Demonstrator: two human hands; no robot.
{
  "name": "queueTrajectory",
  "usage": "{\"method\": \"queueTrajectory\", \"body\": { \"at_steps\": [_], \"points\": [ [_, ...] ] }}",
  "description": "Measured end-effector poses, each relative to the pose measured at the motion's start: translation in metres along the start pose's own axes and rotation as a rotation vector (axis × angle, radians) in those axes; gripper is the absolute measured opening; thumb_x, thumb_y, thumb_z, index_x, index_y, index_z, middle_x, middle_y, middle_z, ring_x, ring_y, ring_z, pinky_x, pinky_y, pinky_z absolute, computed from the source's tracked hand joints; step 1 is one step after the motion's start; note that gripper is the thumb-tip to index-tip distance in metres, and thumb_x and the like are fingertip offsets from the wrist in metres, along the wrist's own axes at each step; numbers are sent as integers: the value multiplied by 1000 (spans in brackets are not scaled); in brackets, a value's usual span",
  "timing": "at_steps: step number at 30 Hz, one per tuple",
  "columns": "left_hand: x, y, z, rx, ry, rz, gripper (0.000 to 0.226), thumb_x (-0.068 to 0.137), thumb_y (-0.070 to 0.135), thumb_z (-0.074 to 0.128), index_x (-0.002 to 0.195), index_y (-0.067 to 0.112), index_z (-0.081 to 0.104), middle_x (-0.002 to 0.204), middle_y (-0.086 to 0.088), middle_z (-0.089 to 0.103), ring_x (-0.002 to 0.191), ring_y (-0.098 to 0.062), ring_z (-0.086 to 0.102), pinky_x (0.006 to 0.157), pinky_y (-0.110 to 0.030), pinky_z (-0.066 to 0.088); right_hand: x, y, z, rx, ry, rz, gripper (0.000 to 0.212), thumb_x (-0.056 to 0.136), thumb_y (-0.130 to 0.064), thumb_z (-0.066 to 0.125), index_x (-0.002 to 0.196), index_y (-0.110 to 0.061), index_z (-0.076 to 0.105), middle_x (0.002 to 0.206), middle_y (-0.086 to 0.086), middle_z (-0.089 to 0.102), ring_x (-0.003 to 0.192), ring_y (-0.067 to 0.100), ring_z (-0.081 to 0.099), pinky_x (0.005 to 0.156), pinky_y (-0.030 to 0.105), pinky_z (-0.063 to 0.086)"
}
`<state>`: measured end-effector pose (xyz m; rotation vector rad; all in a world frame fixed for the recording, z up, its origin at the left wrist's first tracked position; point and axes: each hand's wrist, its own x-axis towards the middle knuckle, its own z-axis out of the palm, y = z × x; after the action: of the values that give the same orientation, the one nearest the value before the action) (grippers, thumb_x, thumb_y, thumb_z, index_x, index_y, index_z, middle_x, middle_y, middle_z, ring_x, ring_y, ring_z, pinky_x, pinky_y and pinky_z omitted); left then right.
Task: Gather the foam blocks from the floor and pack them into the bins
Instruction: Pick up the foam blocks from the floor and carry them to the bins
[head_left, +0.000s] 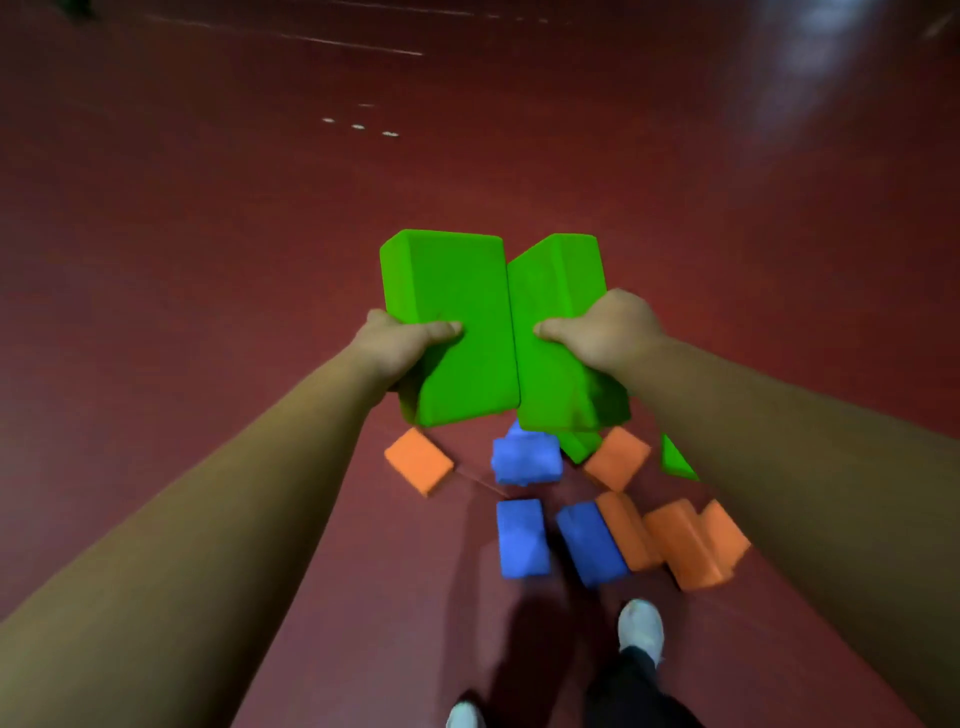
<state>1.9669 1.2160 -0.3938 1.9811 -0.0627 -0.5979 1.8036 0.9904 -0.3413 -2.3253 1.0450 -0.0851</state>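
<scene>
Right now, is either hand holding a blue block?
No: the left hand grips the left green block, the right hand the right green block; the blue blocks lie on the floor.

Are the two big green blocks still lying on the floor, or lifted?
Lifted. The left hand grips the left green block, the right hand the right green block, above other blocks on the floor.

Dim, warm indoor light | pale glare on floor (810, 67) upper right | soft shadow (524, 644) pools at bottom centre | green blocks (452, 322) fairly sharp, loose blocks (524, 462) below smeared by blur | wide-angle stretch swells arms (208, 519) toward lower corners
</scene>
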Motion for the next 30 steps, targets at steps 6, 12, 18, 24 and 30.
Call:
{"method": "queueTrajectory", "body": {
  "at_steps": [6,12,18,24,30],
  "points": [
    [-44,64,193,133,-337,166,122,25,75,97,127,18,61,112,0,77,90,-22,78,81,-48,65,-50,177,-117,38,174,298,82,70,-71,79,116,-5,68,120,17,70,110,36,67,75,34,47],
    [-168,128,413,365,-520,314,105,33,76,93,117,17,70,102,-2,79,82,-21,78,63,-28,57,-122,389,-224,203,381,549,95,60,-73,83,124,-7,62,123,16,69,110,36,68,79,36,51],
    [-313,137,662,486,-782,382,84,48,62,97,113,14,74,99,-1,81,81,-18,78,67,-31,60,-238,623,-303,267,446,805,90,66,-69,83,120,-1,62,110,15,68,105,35,69,72,34,45],
    [-462,122,884,598,-1018,565,115,23,84,92,118,21,72,110,6,78,93,-14,77,90,-37,62,-381,796,-383,192,437,1068,74,74,-69,78,100,-1,72,95,16,68,86,32,65,66,34,41],
    [-606,125,992,679,-1190,709,104,34,75,92,118,19,69,108,7,77,91,-11,74,88,-34,62,-472,892,-439,273,634,1260,71,71,-62,85,105,-1,70,101,16,70,85,31,69,69,38,53]
  ]
}}
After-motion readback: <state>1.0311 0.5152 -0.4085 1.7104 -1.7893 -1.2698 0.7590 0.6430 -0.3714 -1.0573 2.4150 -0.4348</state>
